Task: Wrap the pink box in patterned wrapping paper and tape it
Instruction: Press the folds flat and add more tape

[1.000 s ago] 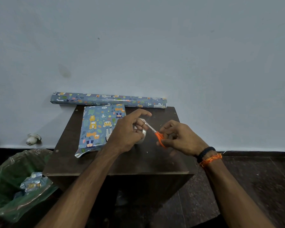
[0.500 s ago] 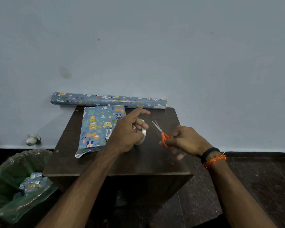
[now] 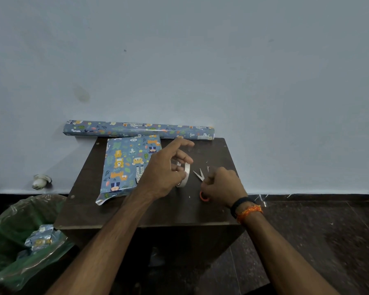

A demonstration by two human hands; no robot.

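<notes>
The box, covered in blue animal-patterned paper, lies on the left half of the small dark table; no pink shows. My left hand holds a roll of clear tape upright on the table, with the forefinger stretched out above it. Just to the right, my right hand grips orange-handled scissors low over the table, their blades spread apart. A piece of tape seems to hang from the left forefinger, but it is too faint to be sure.
A roll of the same patterned paper lies along the table's back edge against the wall. A green-lined bin holding paper scraps stands at the lower left. A small white object sits by the wall. Dark floor lies to the right.
My right hand has pulled the scissors away from the tape, to the right and down onto the table, and the blades have spread. My left hand has kept its hold on the roll.
</notes>
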